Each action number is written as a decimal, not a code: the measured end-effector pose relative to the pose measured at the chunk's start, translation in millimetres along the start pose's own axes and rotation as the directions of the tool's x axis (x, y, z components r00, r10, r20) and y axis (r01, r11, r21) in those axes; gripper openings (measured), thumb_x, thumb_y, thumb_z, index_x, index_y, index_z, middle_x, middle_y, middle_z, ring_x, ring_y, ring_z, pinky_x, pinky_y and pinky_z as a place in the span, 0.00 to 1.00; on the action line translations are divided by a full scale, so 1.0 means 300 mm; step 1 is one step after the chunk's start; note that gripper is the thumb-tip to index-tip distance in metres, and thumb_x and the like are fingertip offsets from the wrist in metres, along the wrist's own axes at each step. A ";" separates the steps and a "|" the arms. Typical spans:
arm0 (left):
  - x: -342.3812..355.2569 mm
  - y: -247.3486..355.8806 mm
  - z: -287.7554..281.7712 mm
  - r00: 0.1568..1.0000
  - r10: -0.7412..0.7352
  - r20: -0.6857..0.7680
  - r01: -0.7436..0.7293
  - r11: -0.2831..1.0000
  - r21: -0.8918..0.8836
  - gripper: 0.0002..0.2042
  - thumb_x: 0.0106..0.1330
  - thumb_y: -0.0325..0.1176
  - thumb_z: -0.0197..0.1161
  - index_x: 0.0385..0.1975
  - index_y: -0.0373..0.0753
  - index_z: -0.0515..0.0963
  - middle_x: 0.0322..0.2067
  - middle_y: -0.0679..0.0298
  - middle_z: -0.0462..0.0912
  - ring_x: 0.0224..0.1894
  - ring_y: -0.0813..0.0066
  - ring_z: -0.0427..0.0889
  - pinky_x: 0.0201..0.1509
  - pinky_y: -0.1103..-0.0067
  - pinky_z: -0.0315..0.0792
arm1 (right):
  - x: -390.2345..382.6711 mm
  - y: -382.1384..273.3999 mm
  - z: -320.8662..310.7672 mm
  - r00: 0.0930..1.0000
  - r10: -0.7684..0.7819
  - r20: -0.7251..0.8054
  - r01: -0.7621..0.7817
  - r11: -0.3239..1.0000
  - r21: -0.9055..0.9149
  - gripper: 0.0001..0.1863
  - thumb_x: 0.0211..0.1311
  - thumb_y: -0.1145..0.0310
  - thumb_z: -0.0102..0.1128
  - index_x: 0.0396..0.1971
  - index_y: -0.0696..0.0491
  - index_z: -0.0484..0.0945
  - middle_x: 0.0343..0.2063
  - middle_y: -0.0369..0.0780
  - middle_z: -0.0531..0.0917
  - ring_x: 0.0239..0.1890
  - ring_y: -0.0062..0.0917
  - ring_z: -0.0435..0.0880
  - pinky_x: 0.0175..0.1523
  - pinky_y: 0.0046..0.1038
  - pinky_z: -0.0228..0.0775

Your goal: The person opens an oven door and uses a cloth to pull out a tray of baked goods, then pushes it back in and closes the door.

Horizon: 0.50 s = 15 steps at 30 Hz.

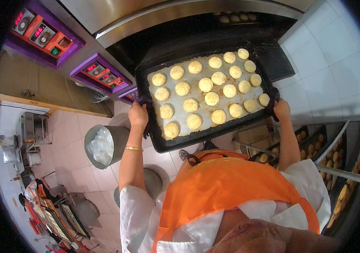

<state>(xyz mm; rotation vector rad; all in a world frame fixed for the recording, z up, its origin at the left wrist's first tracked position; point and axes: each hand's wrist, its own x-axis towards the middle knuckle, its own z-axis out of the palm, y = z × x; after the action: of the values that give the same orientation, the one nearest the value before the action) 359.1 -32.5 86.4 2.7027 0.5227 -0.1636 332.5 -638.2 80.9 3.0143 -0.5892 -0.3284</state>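
Observation:
A black baking tray point(167, 145) lined with pale sheet carries rows of round, pale golden baked pieces point(212, 98), held level in front of me at the opening of a dark oven point(154, 48). My left hand point(138, 114) grips its left end through a dark cloth point(143, 99). My right hand point(281, 110) grips the right end, also through a dark cloth point(274, 96).
Oven control panels point(41, 40) line the upper left. A metal bin point(119, 156) of clear plastic bags point(100, 145) stands on the tiled floor point(98, 183). A rack point(348, 181) with several filled trays is at right, below a tiled wall point(327, 67).

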 end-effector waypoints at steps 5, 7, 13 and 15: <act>0.199 0.052 0.108 0.985 0.170 -0.033 -0.168 0.983 0.068 0.13 0.61 0.37 0.59 0.36 0.31 0.73 0.38 0.43 0.78 0.44 0.47 0.77 0.48 0.63 0.71 | -0.073 0.006 0.052 0.978 0.207 -0.007 -0.206 0.977 0.058 0.17 0.62 0.60 0.50 0.34 0.60 0.79 0.33 0.54 0.81 0.37 0.49 0.80 0.43 0.43 0.73; 0.281 0.092 0.126 0.972 0.229 -0.055 -0.222 0.970 0.103 0.13 0.61 0.36 0.58 0.36 0.31 0.73 0.39 0.45 0.77 0.44 0.48 0.76 0.49 0.63 0.71 | -0.091 0.029 0.114 0.975 0.220 0.006 -0.220 0.973 0.073 0.18 0.63 0.60 0.50 0.32 0.61 0.79 0.33 0.54 0.81 0.37 0.48 0.80 0.43 0.43 0.73; 0.318 0.235 0.037 0.804 0.380 -0.457 -0.402 0.914 0.053 0.07 0.62 0.30 0.57 0.32 0.32 0.70 0.35 0.47 0.75 0.40 0.47 0.74 0.43 0.61 0.69 | -0.190 -0.057 0.070 0.967 0.211 0.143 -0.217 0.976 0.027 0.21 0.62 0.57 0.50 0.30 0.64 0.79 0.33 0.54 0.81 0.38 0.47 0.81 0.43 0.43 0.73; 0.253 0.272 -0.032 0.712 0.386 -0.587 -0.527 0.846 -0.082 0.07 0.62 0.28 0.56 0.31 0.29 0.69 0.33 0.45 0.75 0.37 0.43 0.74 0.39 0.60 0.67 | -0.215 -0.066 0.085 0.952 0.273 0.136 -0.282 0.958 0.057 0.22 0.60 0.57 0.51 0.27 0.65 0.79 0.30 0.54 0.81 0.38 0.46 0.81 0.42 0.43 0.73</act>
<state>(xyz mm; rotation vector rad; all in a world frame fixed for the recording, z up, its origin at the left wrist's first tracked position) 460.6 -73.3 109.5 2.5040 -0.0198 0.7954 275.7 -595.8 66.9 2.9384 -1.0455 -0.4930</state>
